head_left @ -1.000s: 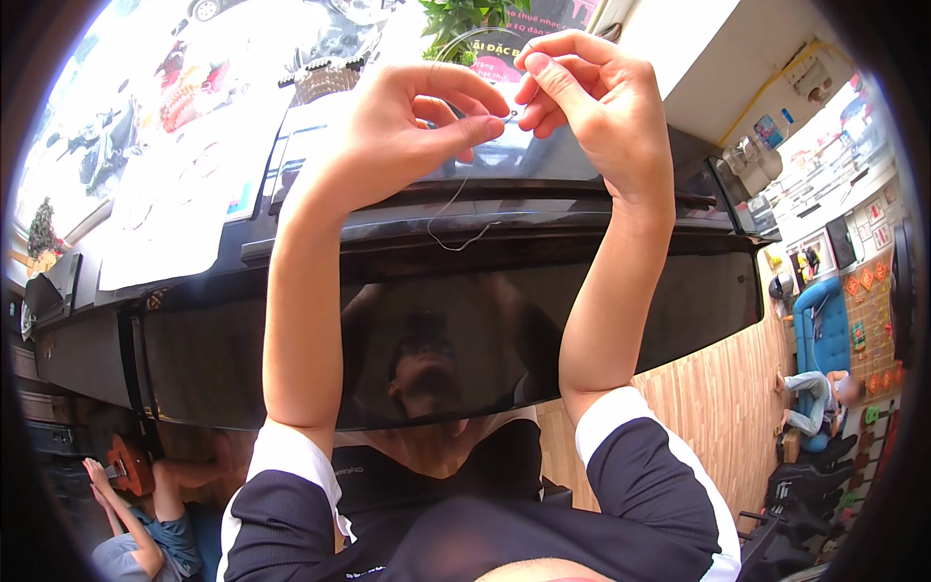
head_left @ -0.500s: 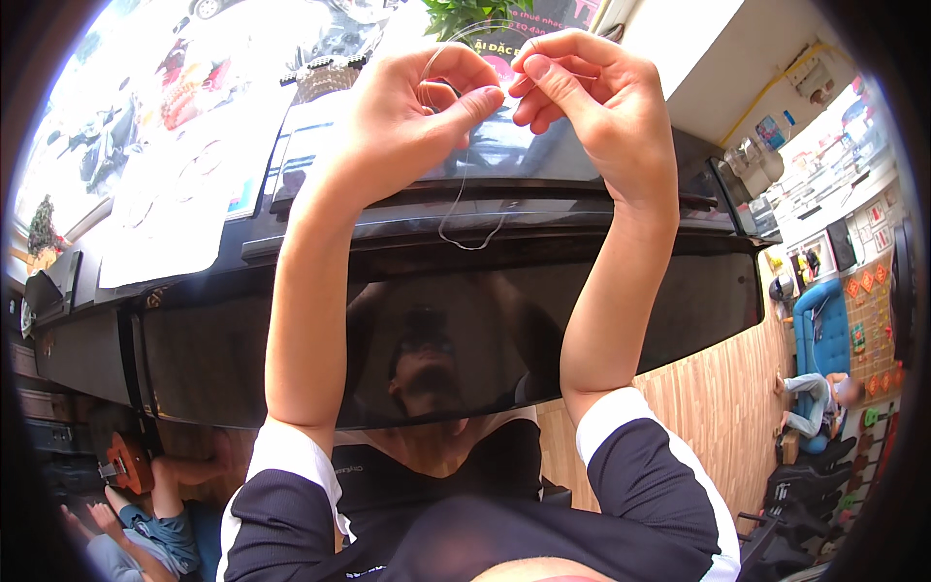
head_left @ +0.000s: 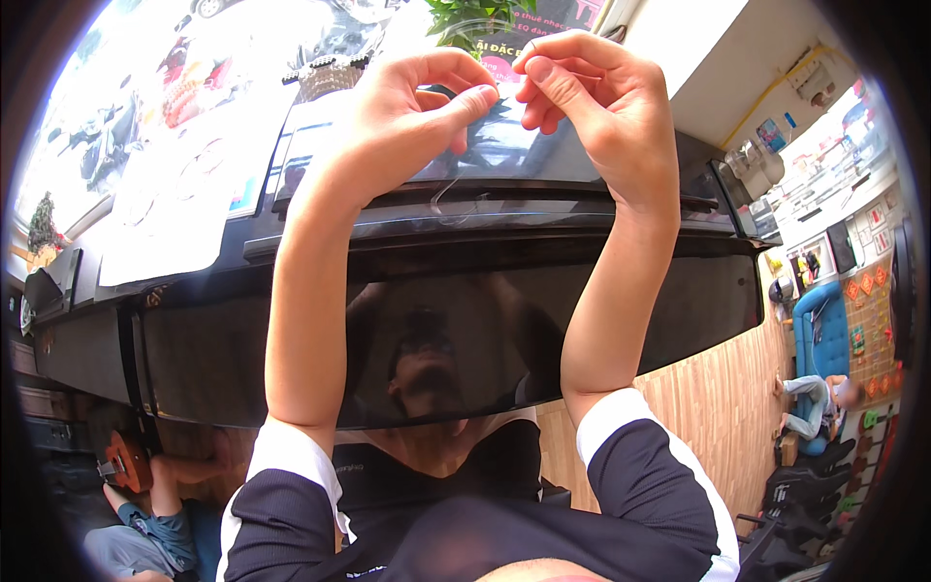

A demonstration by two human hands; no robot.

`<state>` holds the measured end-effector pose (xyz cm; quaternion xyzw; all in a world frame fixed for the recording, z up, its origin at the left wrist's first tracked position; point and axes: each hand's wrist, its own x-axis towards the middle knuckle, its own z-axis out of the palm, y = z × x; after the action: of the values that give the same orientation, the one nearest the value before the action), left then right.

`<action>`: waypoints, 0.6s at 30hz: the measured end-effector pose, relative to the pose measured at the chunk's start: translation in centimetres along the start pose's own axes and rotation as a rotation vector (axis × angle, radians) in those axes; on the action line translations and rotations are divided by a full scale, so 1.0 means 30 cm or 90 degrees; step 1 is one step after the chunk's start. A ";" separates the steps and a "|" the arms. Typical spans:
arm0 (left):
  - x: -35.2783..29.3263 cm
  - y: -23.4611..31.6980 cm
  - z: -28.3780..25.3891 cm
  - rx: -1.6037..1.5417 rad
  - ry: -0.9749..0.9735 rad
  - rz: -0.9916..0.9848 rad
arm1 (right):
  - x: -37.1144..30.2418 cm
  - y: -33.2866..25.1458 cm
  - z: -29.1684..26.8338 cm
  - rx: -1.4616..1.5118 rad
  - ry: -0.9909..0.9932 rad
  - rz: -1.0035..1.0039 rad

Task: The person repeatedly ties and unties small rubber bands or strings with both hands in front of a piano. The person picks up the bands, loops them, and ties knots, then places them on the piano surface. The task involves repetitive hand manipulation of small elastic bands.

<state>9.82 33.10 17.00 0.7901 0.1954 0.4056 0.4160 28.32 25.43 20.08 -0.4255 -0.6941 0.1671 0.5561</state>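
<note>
Both my hands are raised over a glossy black surface, with fingertips close together but apart. My left hand (head_left: 412, 112) pinches a thin clear cord (head_left: 438, 202) between thumb and forefinger, its other fingers curled. In my right hand (head_left: 601, 102), thumb and forefinger press together on another part of the cord, while the remaining fingers bend beneath. A faint arc of the cord bows above the hands, and a blurred loop hangs below them. The cord's ends are too fine to make out.
Below my hands stands the black piece of furniture (head_left: 465, 267), which looks like a piano. White paper (head_left: 170, 228) lies on it at left; a green plant (head_left: 475, 21) stands beyond. Someone at lower left has a small guitar (head_left: 129, 461); another person sits near a blue sofa (head_left: 822, 330) at right.
The hanging loop of cord has swung up and left and is now blurred. My left fingers have drawn slightly away from the right ones; the arms have barely moved.
</note>
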 end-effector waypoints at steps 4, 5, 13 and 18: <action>-0.006 0.008 -0.009 0.008 0.000 -0.007 | 0.001 -0.003 0.002 -0.017 0.012 0.001; -0.007 0.007 -0.011 -0.001 -0.003 0.000 | 0.001 -0.004 0.004 -0.022 0.016 0.001; -0.005 0.017 -0.044 -0.047 0.016 0.038 | -0.003 0.009 -0.004 -0.072 0.065 0.032; -0.015 0.032 -0.057 -0.089 0.082 0.049 | 0.000 0.006 -0.002 -0.072 0.040 0.071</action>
<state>8.15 33.10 18.11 0.7385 0.1624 0.4839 0.4405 28.43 25.52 19.98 -0.4990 -0.6601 0.1451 0.5424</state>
